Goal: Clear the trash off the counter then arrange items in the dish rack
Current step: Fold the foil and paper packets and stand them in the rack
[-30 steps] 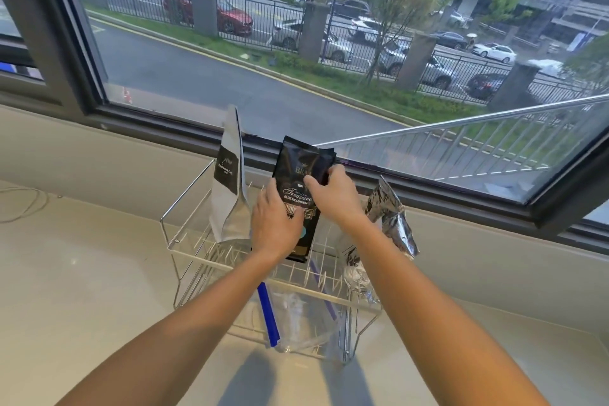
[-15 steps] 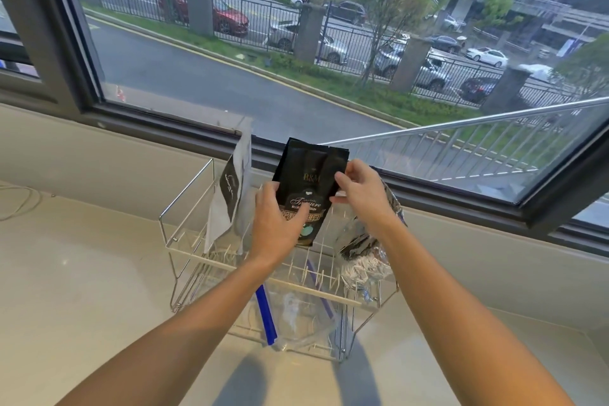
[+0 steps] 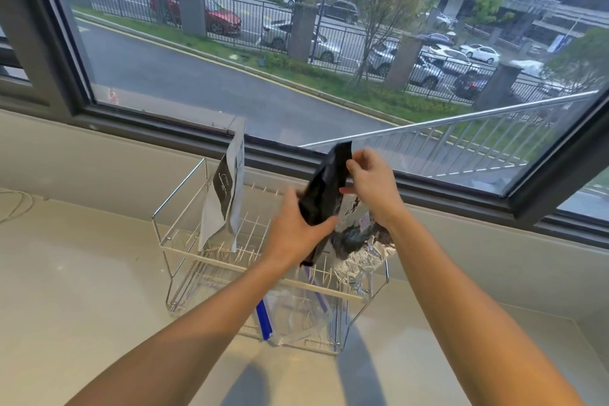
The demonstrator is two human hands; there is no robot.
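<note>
The black pouch [image 3: 324, 194] is gripped low by the left hand [image 3: 293, 234] and pinched at its top by the right hand [image 3: 372, 181], tilted over the dish rack [image 3: 184, 194].

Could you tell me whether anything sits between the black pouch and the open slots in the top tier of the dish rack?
Nothing visible blocks it. The black pouch, held by both hands, hangs over free tines in the dish rack, between the white pouch and the crumpled foil bag.
</note>
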